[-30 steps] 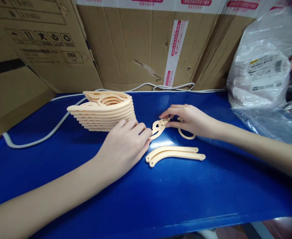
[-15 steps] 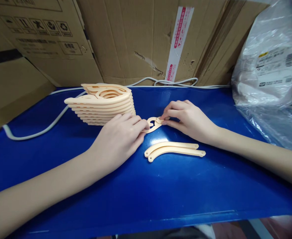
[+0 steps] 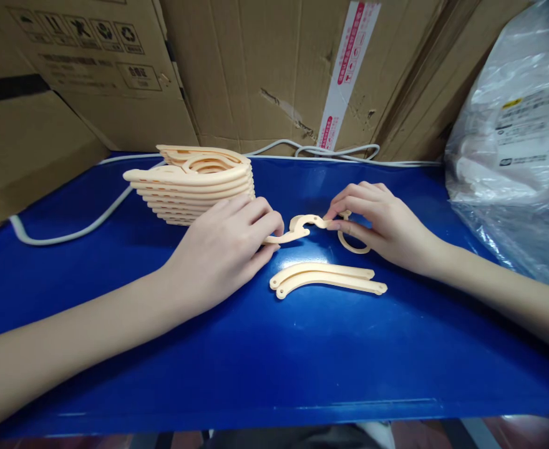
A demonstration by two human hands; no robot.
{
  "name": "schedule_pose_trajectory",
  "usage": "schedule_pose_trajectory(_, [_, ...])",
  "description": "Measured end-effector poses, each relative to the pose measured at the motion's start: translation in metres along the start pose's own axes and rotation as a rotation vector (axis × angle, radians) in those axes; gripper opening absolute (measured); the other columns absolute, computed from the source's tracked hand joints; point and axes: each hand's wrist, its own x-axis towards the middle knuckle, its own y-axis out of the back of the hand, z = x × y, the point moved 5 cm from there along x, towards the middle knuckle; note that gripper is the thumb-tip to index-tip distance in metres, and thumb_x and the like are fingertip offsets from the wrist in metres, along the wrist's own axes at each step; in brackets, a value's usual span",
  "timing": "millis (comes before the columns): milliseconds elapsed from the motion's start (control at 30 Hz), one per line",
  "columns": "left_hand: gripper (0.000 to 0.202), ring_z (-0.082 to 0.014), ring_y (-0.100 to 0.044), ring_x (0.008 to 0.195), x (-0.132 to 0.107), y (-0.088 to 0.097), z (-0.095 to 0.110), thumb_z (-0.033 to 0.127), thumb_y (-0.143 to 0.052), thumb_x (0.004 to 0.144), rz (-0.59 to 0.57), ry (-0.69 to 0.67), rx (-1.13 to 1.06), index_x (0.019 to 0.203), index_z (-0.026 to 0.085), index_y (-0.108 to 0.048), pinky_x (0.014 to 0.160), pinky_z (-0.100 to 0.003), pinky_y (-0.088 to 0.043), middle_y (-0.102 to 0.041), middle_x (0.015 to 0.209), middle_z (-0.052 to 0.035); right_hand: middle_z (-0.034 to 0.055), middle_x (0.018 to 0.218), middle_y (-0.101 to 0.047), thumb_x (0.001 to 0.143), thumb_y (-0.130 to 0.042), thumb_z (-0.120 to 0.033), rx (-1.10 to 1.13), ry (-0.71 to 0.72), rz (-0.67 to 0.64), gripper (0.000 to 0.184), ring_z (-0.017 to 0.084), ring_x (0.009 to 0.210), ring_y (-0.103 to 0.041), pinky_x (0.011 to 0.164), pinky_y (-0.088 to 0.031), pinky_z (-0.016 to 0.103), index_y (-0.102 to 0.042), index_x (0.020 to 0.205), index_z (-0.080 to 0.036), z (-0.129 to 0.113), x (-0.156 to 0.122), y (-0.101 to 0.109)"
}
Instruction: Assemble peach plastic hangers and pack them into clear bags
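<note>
My left hand [image 3: 230,246] is closed, thumb and fingers pinching one end of a cream folding-hanger piece [image 3: 296,236] just above the blue table. My right hand [image 3: 382,221] pinches the other end, where a small curved part shows. Below the right fingers a rounded cream hook [image 3: 356,251] sticks out; whether it is joined to the held piece is hidden. Two curved cream hanger arms [image 3: 325,274] lie side by side on the table in front of the hands. Beside my left hand stands a stack of folded cream hangers [image 3: 194,187].
Cardboard boxes [image 3: 237,75] line the back of the blue table [image 3: 256,362]. A white cable [image 3: 82,234] runs along the rear and loops at the left. Clear plastic bags with labelled packaging [image 3: 513,137] sit at the right.
My hands have moved slightly apart, the right one shifting rightward. More of the held piece shows between them, and the hook now appears below my right fingers. The camera view has shifted a little.
</note>
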Motion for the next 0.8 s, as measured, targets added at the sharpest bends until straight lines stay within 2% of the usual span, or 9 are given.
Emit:
schedule_pose_trajectory(133, [0.020,-0.0238,-0.063,0.095,0.000,-0.011,-0.002,0.024,-0.047,0.101,-0.053,-0.017,0.018,0.102,0.019,-0.066,0.082,-0.037,-0.043,-0.071,0.101,-0.0036,0.0067,0.103,-0.070,0.100,-0.051,-0.035,-0.044,0.020,0.002,0.018,0.025,0.093,-0.062,0.080,-0.042,0.043,-0.067,0.098,-0.026,0.006,-0.003,-0.007])
schedule_pose_trajectory(233, [0.026,-0.0239,-0.063,0.094,-0.001,-0.015,-0.003,0.025,-0.044,0.102,-0.069,-0.032,0.045,0.100,0.020,-0.069,0.082,-0.038,-0.042,-0.074,0.100,-0.0036,0.0068,0.103,-0.070,0.099,-0.052,-0.034,-0.096,0.041,0.005,0.018,0.026,0.094,-0.062,0.082,-0.043,0.045,-0.068,0.099,-0.026,0.007,-0.003,-0.010])
schedule_pose_trajectory(333, [0.030,-0.0245,-0.063,0.093,-0.002,-0.014,-0.002,0.025,-0.042,0.103,-0.048,-0.061,0.085,0.095,0.019,-0.070,0.079,-0.039,-0.042,-0.074,0.096,-0.0044,0.0052,0.110,-0.073,0.100,-0.052,-0.031,-0.092,0.077,-0.006,0.015,0.026,0.101,-0.065,0.090,-0.044,0.047,-0.066,0.104,-0.027,0.005,-0.003,-0.013])
schedule_pose_trajectory(467, [0.031,-0.0245,-0.065,0.090,-0.004,-0.011,0.002,0.023,-0.042,0.103,-0.024,-0.106,0.136,0.094,0.018,-0.072,0.075,-0.038,-0.042,-0.075,0.093,-0.0040,0.0024,0.122,-0.073,0.102,-0.049,-0.026,-0.028,0.129,-0.027,0.017,0.022,0.111,-0.066,0.106,-0.038,0.047,-0.064,0.110,-0.028,0.002,-0.005,-0.016])
schedule_pose_trajectory(800, [0.034,-0.0238,-0.067,0.089,-0.001,-0.008,0.009,0.027,-0.044,0.102,-0.003,-0.144,0.159,0.094,0.018,-0.075,0.074,-0.039,-0.044,-0.077,0.094,-0.0038,0.0029,0.118,-0.075,0.102,-0.048,-0.030,0.021,0.115,0.001,0.024,0.021,0.107,-0.069,0.108,-0.038,0.047,-0.067,0.117,-0.028,0.001,-0.009,-0.015])
